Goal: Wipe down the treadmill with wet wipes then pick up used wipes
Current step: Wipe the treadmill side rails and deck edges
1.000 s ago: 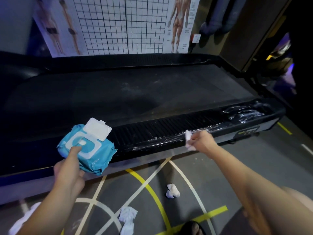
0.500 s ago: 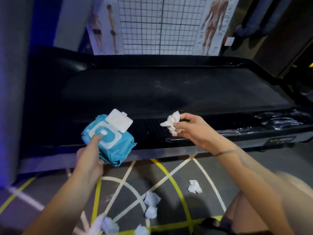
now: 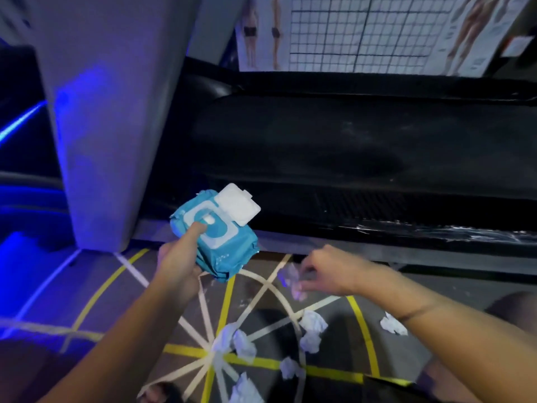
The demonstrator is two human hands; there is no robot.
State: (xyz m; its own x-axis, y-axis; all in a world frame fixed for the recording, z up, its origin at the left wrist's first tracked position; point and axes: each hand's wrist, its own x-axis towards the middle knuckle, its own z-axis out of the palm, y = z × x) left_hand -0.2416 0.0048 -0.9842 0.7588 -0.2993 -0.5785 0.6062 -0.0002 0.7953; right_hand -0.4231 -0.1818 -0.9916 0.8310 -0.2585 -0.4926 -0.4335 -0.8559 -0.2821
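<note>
Left hand (image 3: 177,266): mine, fingers wrapped under and around a blue wet-wipe pack (image 3: 223,248), thumb laid across its top and touching the white tuft of wipe in the dispenser opening. Flip lid (image 3: 238,207): white, hinged fully back, standing open at the pack's far edge. The pack is held tilted in the air, in front of the near edge of the treadmill (image 3: 377,158) and not touching it. Right hand (image 3: 328,271): mine, palm down, low over the floor (image 3: 43,301), fingers hanging loosely curved. Crumpled wipe (image 3: 290,279): white, blurred, right at my right fingertips — I cannot tell whether I am pinching it or it is loose beside them. Used wipes (image 3: 312,321): several crumpled white balls lying on the floor below my hands, two stacked close near the right wrist, a cluster near the middle where the tape lines (image 3: 186,350) cross, more toward the bottom edge. Lone wipe (image 3: 393,324): on the floor beside my right forearm, apart from the others. Treadmill belt: black, dull, with faint pale smears; the ribbed side rail (image 3: 363,205) nearest me carries wrinkled clear plastic film (image 3: 436,229) along its edge. Pillar (image 3: 110,112): grey, to the left, lit blue. Wall chart (image 3: 363,30): gridded panel with body figures, behind the treadmill.
</note>
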